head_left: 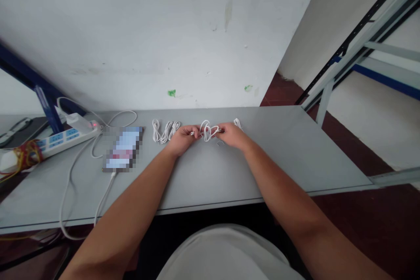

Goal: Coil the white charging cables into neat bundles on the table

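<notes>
Between my two hands a white charging cable (207, 132) hangs in loose loops above the grey table (210, 175). My left hand (185, 138) is closed on one end of it, where a small plug shows at the fingertips. Closed on the other side of the loops is my right hand (232, 134); a plug end shows at its fingers. Several coiled white cables (166, 132) lie on the table just left of my left hand. Another white cable bundle (237, 122) lies behind my right hand, partly hidden by it. A thin white piece (220, 143) rests below the loops.
At left a phone (123, 148) with a blurred screen lies plugged into a white cord. Behind it stands a power strip (65, 136) with a charger (78, 122) and tangled wires. A white wall (147, 43) backs the table; a metal frame (328, 92) stands at right.
</notes>
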Demonstrator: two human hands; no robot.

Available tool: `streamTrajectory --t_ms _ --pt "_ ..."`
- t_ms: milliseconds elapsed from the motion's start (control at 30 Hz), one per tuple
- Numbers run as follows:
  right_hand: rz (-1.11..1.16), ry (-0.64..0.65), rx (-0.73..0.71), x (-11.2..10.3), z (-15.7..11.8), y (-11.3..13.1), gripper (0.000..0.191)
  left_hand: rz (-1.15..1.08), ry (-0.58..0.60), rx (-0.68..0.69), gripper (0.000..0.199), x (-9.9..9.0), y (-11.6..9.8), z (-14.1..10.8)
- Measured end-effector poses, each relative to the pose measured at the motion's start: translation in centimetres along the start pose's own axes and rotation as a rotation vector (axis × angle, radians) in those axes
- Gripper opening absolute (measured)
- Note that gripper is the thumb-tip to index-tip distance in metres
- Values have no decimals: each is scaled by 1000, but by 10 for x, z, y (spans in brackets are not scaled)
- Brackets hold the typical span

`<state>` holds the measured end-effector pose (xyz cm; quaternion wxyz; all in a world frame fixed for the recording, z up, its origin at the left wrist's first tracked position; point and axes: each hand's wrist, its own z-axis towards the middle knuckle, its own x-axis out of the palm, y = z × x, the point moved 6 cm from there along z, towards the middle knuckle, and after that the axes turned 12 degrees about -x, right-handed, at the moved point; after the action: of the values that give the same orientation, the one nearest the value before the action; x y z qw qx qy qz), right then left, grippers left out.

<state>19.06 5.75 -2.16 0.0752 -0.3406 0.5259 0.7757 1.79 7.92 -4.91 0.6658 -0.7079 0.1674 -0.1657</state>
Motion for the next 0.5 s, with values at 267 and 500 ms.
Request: streamTrajectory --t_ms 267,500 --pt "21 38 -13 1 -3 -1 25 9 84 83 23 2 -5 -2" --pt "-15 32 3 0 -3 2 26 -15 82 68 19 2 -5 -2"
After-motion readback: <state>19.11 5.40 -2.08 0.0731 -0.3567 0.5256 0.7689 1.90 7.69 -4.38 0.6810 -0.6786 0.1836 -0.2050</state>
